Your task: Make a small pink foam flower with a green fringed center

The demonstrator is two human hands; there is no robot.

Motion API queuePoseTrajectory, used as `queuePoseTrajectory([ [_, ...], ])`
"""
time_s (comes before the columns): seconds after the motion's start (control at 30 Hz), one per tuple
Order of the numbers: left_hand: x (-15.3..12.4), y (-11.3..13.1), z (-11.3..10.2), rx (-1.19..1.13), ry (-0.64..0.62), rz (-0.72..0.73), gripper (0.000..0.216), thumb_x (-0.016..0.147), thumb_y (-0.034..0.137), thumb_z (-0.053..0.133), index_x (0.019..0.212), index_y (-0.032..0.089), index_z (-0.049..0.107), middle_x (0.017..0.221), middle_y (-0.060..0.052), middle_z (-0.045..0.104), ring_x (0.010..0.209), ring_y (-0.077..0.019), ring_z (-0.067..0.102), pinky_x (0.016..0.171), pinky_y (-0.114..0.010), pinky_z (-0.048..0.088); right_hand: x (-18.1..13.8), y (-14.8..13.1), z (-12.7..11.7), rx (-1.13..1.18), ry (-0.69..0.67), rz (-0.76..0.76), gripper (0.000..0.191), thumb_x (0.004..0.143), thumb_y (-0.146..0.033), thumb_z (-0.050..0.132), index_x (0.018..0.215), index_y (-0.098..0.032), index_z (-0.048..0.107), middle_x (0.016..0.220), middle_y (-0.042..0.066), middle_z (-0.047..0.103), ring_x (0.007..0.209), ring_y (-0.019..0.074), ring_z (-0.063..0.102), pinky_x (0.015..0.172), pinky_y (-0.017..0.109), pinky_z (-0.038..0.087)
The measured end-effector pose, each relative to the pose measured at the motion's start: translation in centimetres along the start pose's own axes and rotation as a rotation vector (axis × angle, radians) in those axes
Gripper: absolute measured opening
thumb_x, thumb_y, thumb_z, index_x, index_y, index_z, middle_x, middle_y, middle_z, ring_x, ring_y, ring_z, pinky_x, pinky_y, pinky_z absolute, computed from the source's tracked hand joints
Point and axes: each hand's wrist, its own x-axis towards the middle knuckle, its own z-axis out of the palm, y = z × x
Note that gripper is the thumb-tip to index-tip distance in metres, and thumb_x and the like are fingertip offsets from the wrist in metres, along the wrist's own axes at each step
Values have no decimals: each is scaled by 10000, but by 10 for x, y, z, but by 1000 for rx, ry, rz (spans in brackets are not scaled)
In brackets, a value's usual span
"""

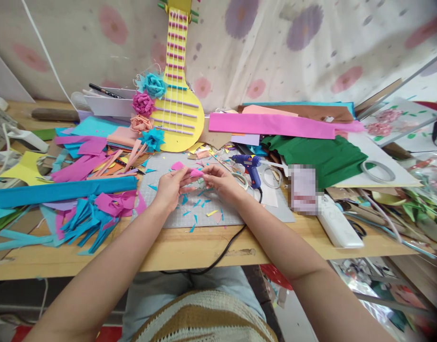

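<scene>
A small piece of pink crepe paper [196,173] is pinched between my two hands, above a grey cutting mat [275,213]. My left hand [172,186] grips its left part, with a pink end [177,165] showing above the fingers. On the right side, my right hand [220,180] closes its fingertips on the same paper. Blue and yellow paper scraps [197,203] lie on the mat below. Just right of my right hand rests a blue glue gun [252,168]. A yellow paper lute [181,116] with paper flowers [154,85] stands behind.
Cut crepe strips [93,223] and a folded blue strip [65,191] lie at left. A long pink strip [271,125], green crepe paper [321,159] and a tape roll [378,171] are at right. A black cable [222,251] crosses the table's front edge.
</scene>
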Motion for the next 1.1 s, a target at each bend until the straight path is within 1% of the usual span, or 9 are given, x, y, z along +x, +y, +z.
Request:
queuePoseTrajectory([
  [0.13,0,2,0,-40,-48,-4,222,761,299,571,833,105,651,898,-117,698,792,-197,677,475,-206,519,3,-1,-3,203,44,113,234,606,-259,745,770,-173,601,640,-51,534,553,43,477,488,165,383],
  [0.23,-3,4,2,-41,-39,7,197,732,269,594,818,100,645,899,-113,690,764,-185,674,473,-205,521,5,-1,-5,348,57,185,254,594,-233,760,765,-167,583,636,-58,533,538,32,483,460,143,378],
  [0.3,-5,4,4,-28,-44,4,164,696,238,624,789,103,637,879,-102,686,739,-180,671,468,-207,522,5,-1,-5,389,56,204,249,608,-221,755,771,-167,575,651,-56,546,536,30,489,459,138,388],
  [0.37,-7,4,5,-6,-73,-28,160,663,229,653,763,106,628,860,-98,681,726,-184,669,468,-218,525,5,-2,-5,398,51,210,232,630,-214,744,778,-170,571,656,-53,556,534,31,493,458,138,395],
  [0.5,-7,1,5,34,-124,-81,221,638,282,689,759,109,625,854,-109,676,728,-191,667,472,-227,526,4,-1,-3,380,43,214,209,654,-203,730,787,-171,573,645,-53,560,525,30,496,451,132,393],
  [0.6,-5,-1,4,37,-93,-46,224,606,259,718,754,124,618,819,-84,675,734,-189,667,476,-223,523,4,0,-3,381,44,213,203,653,-199,733,774,-171,573,635,-57,553,526,30,500,450,131,395],
  [0.7,-3,-4,5,43,-48,28,254,560,236,748,758,138,623,763,-51,670,723,-191,663,473,-228,518,5,1,-3,381,45,218,190,648,-199,736,743,-170,573,624,-58,550,528,32,502,453,132,395],
  [0.83,0,-7,6,85,-9,101,297,534,292,763,758,130,655,766,-62,678,715,-194,655,470,-236,508,5,1,0,368,53,226,197,623,-204,749,734,-172,589,621,-55,557,532,33,495,449,131,382],
  [1.1,4,-10,6,133,50,99,277,528,303,762,719,122,676,723,-81,688,682,-192,651,436,-215,478,4,1,1,350,69,212,217,580,-211,768,729,-170,616,625,-60,536,556,32,463,450,128,356],
])
